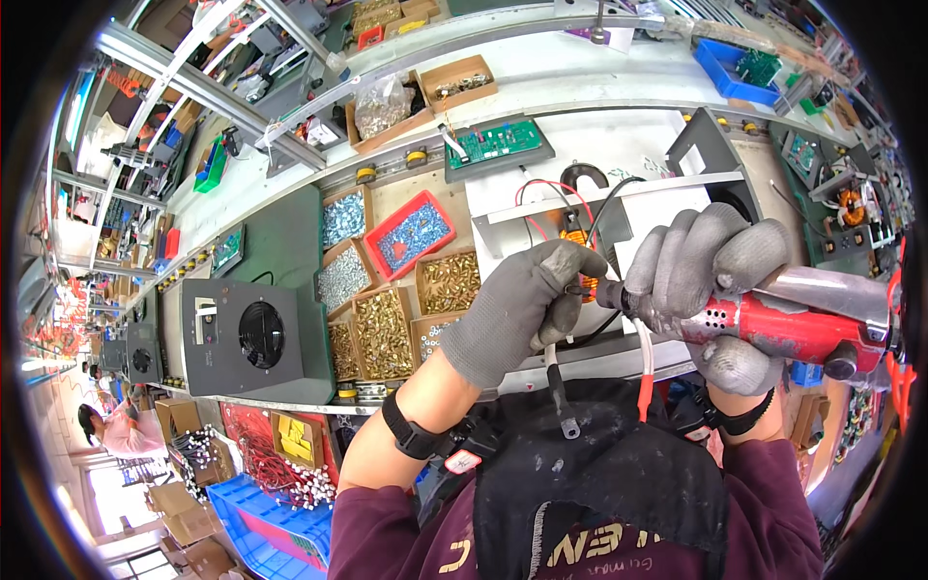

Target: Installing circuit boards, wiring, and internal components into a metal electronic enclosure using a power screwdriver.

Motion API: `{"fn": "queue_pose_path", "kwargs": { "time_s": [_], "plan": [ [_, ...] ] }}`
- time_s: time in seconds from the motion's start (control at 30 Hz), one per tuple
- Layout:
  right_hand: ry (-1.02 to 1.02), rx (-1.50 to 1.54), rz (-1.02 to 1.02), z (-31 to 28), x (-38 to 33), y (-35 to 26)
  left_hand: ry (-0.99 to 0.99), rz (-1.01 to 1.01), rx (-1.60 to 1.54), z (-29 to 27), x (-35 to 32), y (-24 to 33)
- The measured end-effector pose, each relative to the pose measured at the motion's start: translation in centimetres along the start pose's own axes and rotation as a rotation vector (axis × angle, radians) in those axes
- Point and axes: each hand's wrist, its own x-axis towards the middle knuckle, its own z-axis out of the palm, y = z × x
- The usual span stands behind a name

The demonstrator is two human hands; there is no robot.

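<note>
My right hand (710, 266), in a grey glove, is wrapped round a red air tool (773, 329) with a silver lever. The tool's dark tip (611, 292) points left, close to the fingers of my left hand (527, 304). That gloved hand is closed in a pinch; whatever it grips is too small and covered to make out. Beyond the fingertips stands an orange wound coil (576, 238) inside a white-floored metal case (503, 198). Below my hands hang a black cable (558, 391) ending in a ring lug and a white cable with a red sleeve (646, 387).
Left of the case are a red tray (440, 201) of small blue-silver parts and a cardboard bin (384, 333) of brass fasteners. A green circuit board (498, 142) lies at its far edge. Farther left stands a dark fan housing (222, 338). A blue bin (725, 72) sits far right.
</note>
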Motion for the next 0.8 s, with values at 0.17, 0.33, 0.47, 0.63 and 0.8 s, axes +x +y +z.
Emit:
{"fn": "queue_pose_path", "kwargs": {
  "time_s": [0.17,0.33,0.47,0.63,0.8],
  "plan": [
    [0.044,0.087,-0.048,-1.2,0.4,0.9,0.104,-0.033,0.155,-3.4,2.0,-1.7],
    [0.115,-0.079,-0.045,-4.3,-0.3,-0.1,0.178,0.246,0.987,-6.1,4.1,-5.2],
    [0.315,-0.124,0.042,-5.7,-2.2,-0.3,-0.078,0.148,1.773,-4.1,6.7,-7.0],
    [0.132,-0.104,-0.014,-8.3,-3.2,-0.6,-0.096,0.192,1.985,-3.5,8.4,-5.9],
    [0.208,-0.094,-0.001,-9.3,-4.1,-0.9,-0.078,0.114,1.463,-4.5,7.2,-4.3]
  ]
}}
